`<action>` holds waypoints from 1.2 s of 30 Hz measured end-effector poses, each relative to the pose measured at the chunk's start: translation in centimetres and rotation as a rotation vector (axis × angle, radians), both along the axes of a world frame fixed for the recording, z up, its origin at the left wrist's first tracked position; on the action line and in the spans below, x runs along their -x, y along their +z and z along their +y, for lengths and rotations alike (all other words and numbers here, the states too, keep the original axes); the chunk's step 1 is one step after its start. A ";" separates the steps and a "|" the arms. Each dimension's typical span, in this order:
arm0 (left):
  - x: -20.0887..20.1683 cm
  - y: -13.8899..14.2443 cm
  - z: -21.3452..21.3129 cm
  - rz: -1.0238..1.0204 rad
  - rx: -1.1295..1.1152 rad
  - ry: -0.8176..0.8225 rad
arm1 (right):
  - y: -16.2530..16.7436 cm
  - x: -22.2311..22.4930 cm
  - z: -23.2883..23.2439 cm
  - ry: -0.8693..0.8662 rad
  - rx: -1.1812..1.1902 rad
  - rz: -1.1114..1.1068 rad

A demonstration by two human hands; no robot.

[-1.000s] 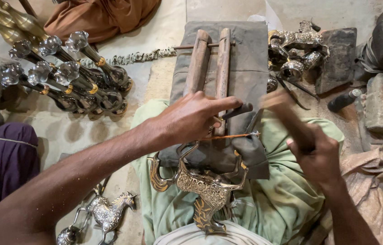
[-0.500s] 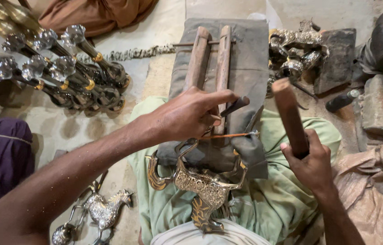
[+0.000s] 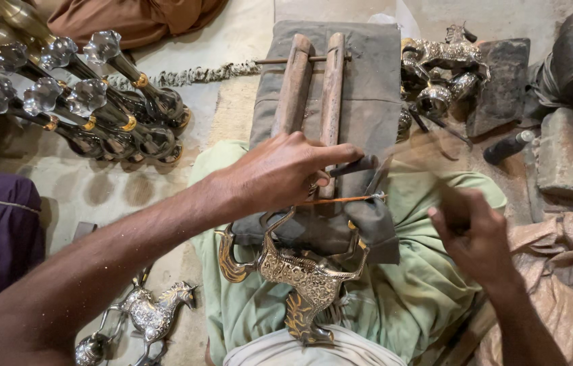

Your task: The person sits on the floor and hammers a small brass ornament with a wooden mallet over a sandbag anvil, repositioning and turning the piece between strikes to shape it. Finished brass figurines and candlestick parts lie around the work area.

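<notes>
Left grip (image 3: 286, 173) pinches one chisel (image 3: 358, 165); right grip (image 3: 473, 230) fisted on blurred mallet; two wooden bars (image 3: 313, 81).

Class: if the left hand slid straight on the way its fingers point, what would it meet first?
Probably the dark punch pinched at the left hand's fingers; beyond it, grey cloth. Depth is uncertain.

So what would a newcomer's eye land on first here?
Probably the ornate gold-and-silver animal figure on the person's lap, bottom centre. Just above it the left hand pinches a thin tool over the grey cloth; glinting metal pieces lie piled at upper left.
</notes>
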State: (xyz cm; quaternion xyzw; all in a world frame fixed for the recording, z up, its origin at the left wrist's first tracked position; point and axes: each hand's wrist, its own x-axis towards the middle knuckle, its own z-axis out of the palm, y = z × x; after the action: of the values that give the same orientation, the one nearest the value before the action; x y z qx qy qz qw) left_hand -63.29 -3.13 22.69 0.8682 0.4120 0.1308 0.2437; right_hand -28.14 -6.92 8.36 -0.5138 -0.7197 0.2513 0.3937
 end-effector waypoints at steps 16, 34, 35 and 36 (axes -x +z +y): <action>6.6 -5.7 -7.5 -0.082 -0.150 0.180 | -0.9 6.5 -2.1 -0.098 -0.132 -0.346; 12.8 3.5 -9.3 -0.107 -0.132 0.125 | 9.6 12.8 -4.2 -0.023 -0.048 0.018; 12.9 4.2 -9.1 -0.108 -0.114 0.127 | 10.2 12.6 -4.1 -0.022 0.132 0.275; 12.9 4.7 -9.1 -0.111 -0.094 0.132 | 10.4 12.7 -4.1 -0.031 -0.030 0.030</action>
State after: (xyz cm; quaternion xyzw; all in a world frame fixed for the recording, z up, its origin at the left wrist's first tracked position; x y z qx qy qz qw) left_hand -76.23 -12.18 27.34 0.8412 0.4475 0.2135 0.2159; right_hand -40.82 -11.00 18.80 -0.5151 -0.7093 0.2420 0.4158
